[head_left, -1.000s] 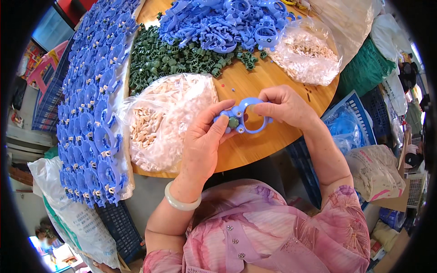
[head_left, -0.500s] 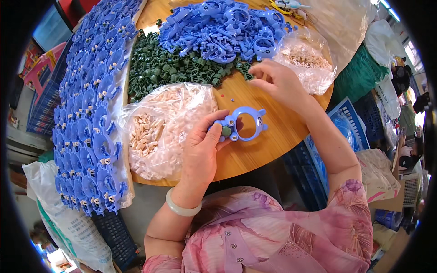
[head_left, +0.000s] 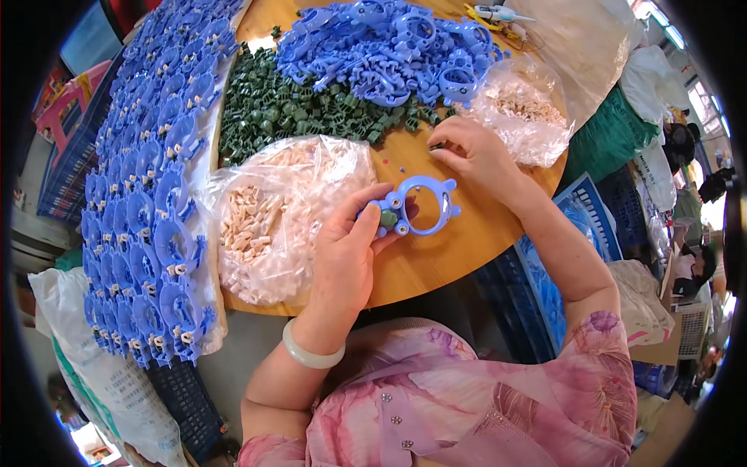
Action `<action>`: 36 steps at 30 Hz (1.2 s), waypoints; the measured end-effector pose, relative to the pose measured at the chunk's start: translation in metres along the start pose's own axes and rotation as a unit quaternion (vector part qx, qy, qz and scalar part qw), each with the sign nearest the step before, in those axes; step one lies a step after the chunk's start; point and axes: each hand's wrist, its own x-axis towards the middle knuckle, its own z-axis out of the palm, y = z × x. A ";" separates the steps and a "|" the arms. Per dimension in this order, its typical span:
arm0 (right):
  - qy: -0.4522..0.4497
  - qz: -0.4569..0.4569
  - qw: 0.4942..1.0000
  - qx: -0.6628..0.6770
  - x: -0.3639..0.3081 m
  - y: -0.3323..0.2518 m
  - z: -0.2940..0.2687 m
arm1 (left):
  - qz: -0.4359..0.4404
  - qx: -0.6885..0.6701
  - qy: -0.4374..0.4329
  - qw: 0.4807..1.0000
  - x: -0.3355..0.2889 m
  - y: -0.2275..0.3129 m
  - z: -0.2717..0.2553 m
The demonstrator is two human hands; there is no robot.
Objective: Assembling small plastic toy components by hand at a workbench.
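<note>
My left hand (head_left: pixel 348 237) grips a blue plastic part (head_left: pixel 403 204) by its narrower end, over the near side of the table. That part has a large open ring with small ears, pointing right. A green plastic piece (head_left: pixel 387 219) sits in its body beside my thumb. My right hand (head_left: pixel 476 156) is closed in a pinch to the upper right of the ring, with a small dark green piece (head_left: pixel 437 145) between thumb and fingertips. A heap of dark green pieces (head_left: pixel 288 109) lies beyond my left hand, and a pile of blue parts (head_left: pixel 389 54) behind it.
Rows of blue parts (head_left: pixel 144 210) cover a board at the left. An open clear bag of cream-coloured pieces (head_left: pixel 253 226) rests near my left wrist; a second bag (head_left: pixel 521 109) is beyond my right hand. Blue crates (head_left: pixel 517 300) stand below the table's right edge.
My right hand has come back slightly from the edge of the green heap, a small green piece now showing in its pinch. My left hand still holds the blue part in nearly the same place.
</note>
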 end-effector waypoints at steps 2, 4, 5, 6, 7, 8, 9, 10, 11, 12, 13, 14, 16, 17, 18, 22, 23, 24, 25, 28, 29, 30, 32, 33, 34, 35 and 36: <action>-0.009 -0.001 1.000 -0.012 0.006 0.000 -0.005 | -0.009 0.002 0.010 1.000 -0.001 0.000 -0.001; -0.001 0.014 1.000 0.007 0.015 -0.001 -0.008 | -0.005 0.004 0.005 1.000 -0.001 0.001 0.000; 0.001 0.011 1.000 0.005 0.020 -0.001 -0.009 | -0.009 -0.002 0.006 1.000 -0.003 0.000 0.000; 0.019 0.011 1.000 -0.006 0.026 -0.001 -0.010 | -0.013 -0.008 0.006 1.000 -0.003 0.001 0.001; 0.038 0.010 0.999 -0.016 0.033 -0.001 -0.011 | -0.011 -0.016 0.007 1.000 -0.004 0.001 0.002; 0.041 -0.002 0.999 -0.031 0.039 0.001 -0.010 | -0.008 -0.015 0.005 1.000 -0.005 0.002 0.002; 0.042 -0.005 0.999 -0.032 0.046 0.001 -0.009 | -0.009 -0.014 0.004 1.000 -0.005 0.002 0.002; 0.037 -0.015 0.999 -0.030 0.052 -0.001 -0.008 | -0.010 -0.012 0.004 1.000 -0.006 0.002 0.002; 0.032 -0.023 0.999 -0.027 0.058 -0.002 -0.005 | -0.007 -0.012 0.001 1.000 -0.004 0.001 0.000; 0.004 -0.011 0.999 -0.032 0.064 -0.003 -0.001 | -0.006 -0.012 0.001 1.000 -0.003 0.000 0.000; 0.004 -0.012 0.999 -0.032 0.068 -0.004 0.002 | -0.008 -0.016 0.002 1.000 -0.003 -0.001 0.000; 0.018 -0.046 0.996 -0.075 0.073 -0.006 0.005 | -0.008 -0.020 0.003 1.000 -0.003 0.000 0.000; 0.036 -0.074 0.991 -0.108 0.080 -0.009 0.005 | -0.010 -0.022 0.000 1.000 -0.004 -0.001 -0.002; 0.041 -0.052 0.992 -0.106 0.084 -0.010 0.003 | -0.013 -0.026 0.001 1.000 -0.004 -0.001 -0.002; 0.046 -0.029 0.993 -0.103 0.089 -0.011 0.002 | -0.012 -0.023 0.003 1.000 -0.004 -0.002 -0.003; 0.052 -0.057 0.989 -0.126 0.105 0.006 0.005 | -0.014 -0.021 -0.008 1.000 -0.003 -0.001 -0.002; 0.053 -0.058 0.989 -0.127 0.107 0.006 0.005 | -0.015 -0.021 -0.008 1.000 -0.003 0.000 -0.002; 0.032 -0.055 0.990 -0.124 0.108 0.006 0.004 | -0.016 -0.021 -0.007 1.000 -0.003 0.001 -0.002; 0.011 -0.052 0.991 -0.121 0.109 0.006 0.002 | -0.015 -0.022 -0.009 1.000 -0.002 0.001 -0.002; 0.029 -0.037 0.998 -0.031 0.102 -0.001 0.004 | -0.007 -0.030 -0.007 1.000 -0.003 -0.001 -0.005; 0.022 -0.003 1.000 0.018 0.098 -0.002 0.000 | -0.006 -0.030 -0.012 0.999 -0.003 -0.002 -0.005; 0.022 -0.002 1.000 0.017 0.094 -0.002 -0.004 | -0.005 -0.030 -0.017 0.999 -0.004 -0.002 -0.004; -0.022 0.073 0.982 0.173 0.086 -0.001 -0.009 | -0.005 -0.029 -0.017 0.999 -0.005 -0.002 -0.004; -0.022 0.091 0.973 0.213 0.081 0.001 -0.010 | -0.004 -0.028 -0.017 0.999 -0.005 -0.002 -0.004; -0.021 0.095 0.972 0.213 0.075 0.000 -0.011 | -0.008 -0.028 -0.018 0.999 -0.005 -0.002 -0.003; -0.017 0.117 0.961 0.251 0.069 -0.004 -0.013 | -0.007 -0.025 -0.009 1.000 -0.006 -0.002 -0.003; -0.014 0.140 0.947 0.289 0.064 -0.007 -0.016 | -0.006 -0.022 0.001 1.000 -0.006 -0.001 -0.002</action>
